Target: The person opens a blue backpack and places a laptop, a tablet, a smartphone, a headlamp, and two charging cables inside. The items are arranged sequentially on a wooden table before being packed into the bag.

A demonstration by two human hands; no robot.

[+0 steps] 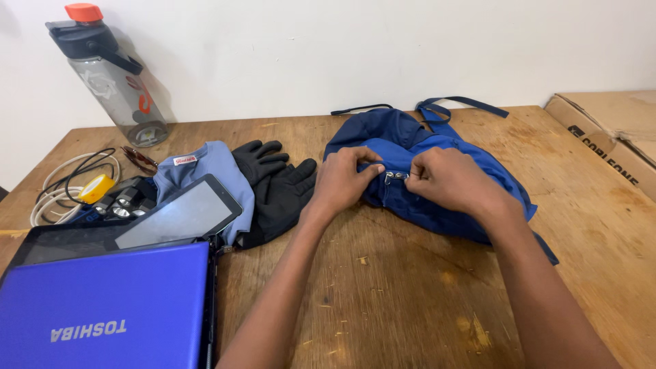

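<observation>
Both hands pinch at my soft dark-blue fabric bag (437,171): left hand (342,181) bunches cloth steady, right hand (447,179) nips the small metal zipper pull (394,177). Black gloves (277,188) lie nearby on the wooden surface (383,294).

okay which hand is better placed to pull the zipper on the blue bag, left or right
Probably the right. The right hand has its fingertips right at the metal zipper pulls on the blue bag, while the left hand pinches the fabric just beside them, well placed to brace the bag.
</observation>
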